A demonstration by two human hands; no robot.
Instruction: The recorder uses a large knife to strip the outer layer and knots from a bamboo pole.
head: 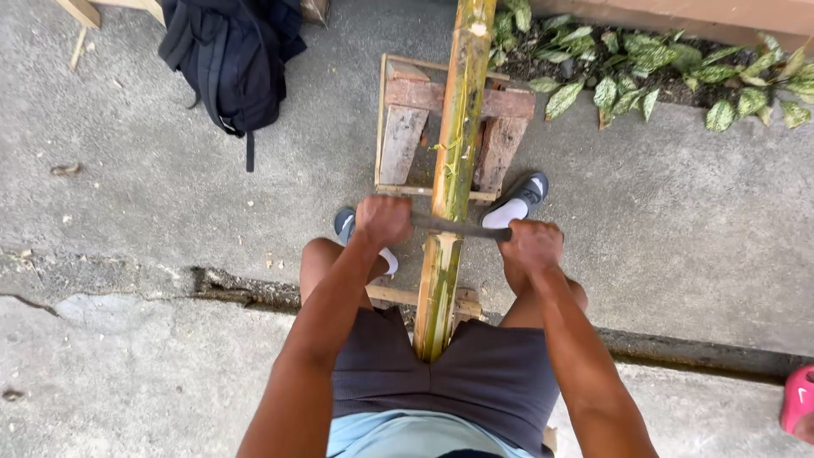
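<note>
Head view, bamboo: a long green-yellow bamboo pole [455, 144] is lying lengthwise over a low weathered wooden frame [407, 127], running from between the person's thighs up toward the top edge of the picture.
Head view, blade: a dark narrow metal blade [454, 226] is lying crosswise on the bamboo pole, touching its upper surface, with one end going into each fist.
Head view, left hand: the left hand [383, 220] is gripping the blade's left end, fingers curled tight around it, just beside the pole.
Head view, right hand: the right hand [532, 245] is gripping the blade's right end, fingers wrapped closed on it, a little lower in the picture than the other fist.
Head view, body: the person is sitting astride the pole in dark grey shorts [475, 365], with feet in dark slip-on sandals [519, 202] resting near the frame.
Head view, surroundings: a black backpack [233, 59] is lying on the grey concrete ground [153, 212] at upper left, well apart from the frame; green spotted-leaf plants [644, 76] are growing along the top right; a pink sandal [799, 397] is showing at the right edge.
</note>
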